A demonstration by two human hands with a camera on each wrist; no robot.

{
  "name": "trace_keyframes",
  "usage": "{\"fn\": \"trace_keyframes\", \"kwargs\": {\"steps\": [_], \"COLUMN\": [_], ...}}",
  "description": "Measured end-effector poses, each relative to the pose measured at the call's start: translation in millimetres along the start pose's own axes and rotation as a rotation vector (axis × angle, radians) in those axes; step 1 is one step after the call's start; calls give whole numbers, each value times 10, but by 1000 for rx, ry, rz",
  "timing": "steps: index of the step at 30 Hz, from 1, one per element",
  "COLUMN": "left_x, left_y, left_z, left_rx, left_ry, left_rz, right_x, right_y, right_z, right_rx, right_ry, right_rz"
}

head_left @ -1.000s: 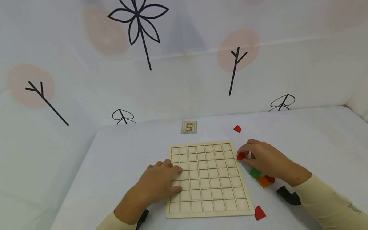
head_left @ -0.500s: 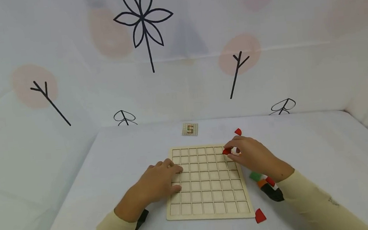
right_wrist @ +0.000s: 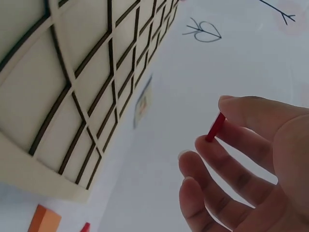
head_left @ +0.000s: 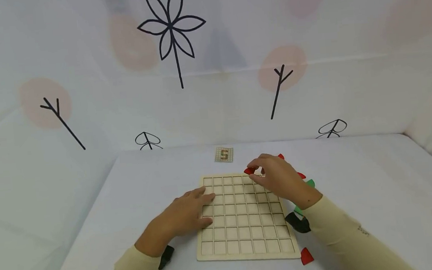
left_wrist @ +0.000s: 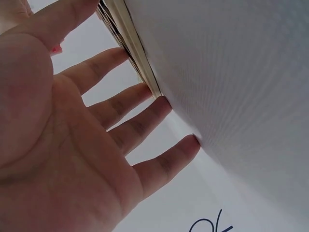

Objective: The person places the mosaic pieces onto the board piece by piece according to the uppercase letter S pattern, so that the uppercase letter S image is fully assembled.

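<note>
My right hand (head_left: 279, 178) pinches a red quarter-round piece (head_left: 248, 171) between thumb and fingertip, over the far edge of a pale wooden grid board (head_left: 243, 222). In the right wrist view the thin red piece (right_wrist: 215, 127) is seen edge-on, with the other fingers loosely bent below it. My left hand (head_left: 184, 213) rests with spread fingers on the board's left edge, thumb and index reaching onto the squares. The left wrist view shows those fingertips (left_wrist: 161, 102) along the board's side (left_wrist: 137, 53), with the little finger out on the white cloth.
A small card (head_left: 223, 155) with a coloured S pattern lies behind the board. Red pieces lie behind right (head_left: 281, 156) and at the near right corner (head_left: 306, 256). A green piece (head_left: 310, 183) shows beside the right forearm. An orange block (right_wrist: 44, 220) stands near the board.
My right hand has carried the red piece leftward from beside the board's right edge to above its far edge. My left hand has stayed on the board's left side.
</note>
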State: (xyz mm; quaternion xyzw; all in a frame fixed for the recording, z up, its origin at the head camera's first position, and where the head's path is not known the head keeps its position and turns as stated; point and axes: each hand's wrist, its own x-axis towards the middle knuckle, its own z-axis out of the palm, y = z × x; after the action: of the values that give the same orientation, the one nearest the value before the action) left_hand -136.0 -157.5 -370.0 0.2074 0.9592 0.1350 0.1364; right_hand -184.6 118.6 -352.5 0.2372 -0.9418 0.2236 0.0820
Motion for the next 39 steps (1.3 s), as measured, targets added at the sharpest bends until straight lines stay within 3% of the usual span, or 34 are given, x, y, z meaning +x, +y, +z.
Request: {"fn": "trace_keyframes", "kwargs": {"steps": [9,23,39], "left_x": [39,16,59], "left_y": [-32,-22,-24], "left_z": [39,16,39], "left_rx": [28,19,48], "left_ry": [-5,12,24], "left_rz": [-14,-6,-9], "right_x": [-2,28,32], "right_y": [28,120,160], "right_z": [111,237,327], "right_rx": [82,108,97], "right_ry": [-50,-224,-233], "right_rz": [71,139,179]}}
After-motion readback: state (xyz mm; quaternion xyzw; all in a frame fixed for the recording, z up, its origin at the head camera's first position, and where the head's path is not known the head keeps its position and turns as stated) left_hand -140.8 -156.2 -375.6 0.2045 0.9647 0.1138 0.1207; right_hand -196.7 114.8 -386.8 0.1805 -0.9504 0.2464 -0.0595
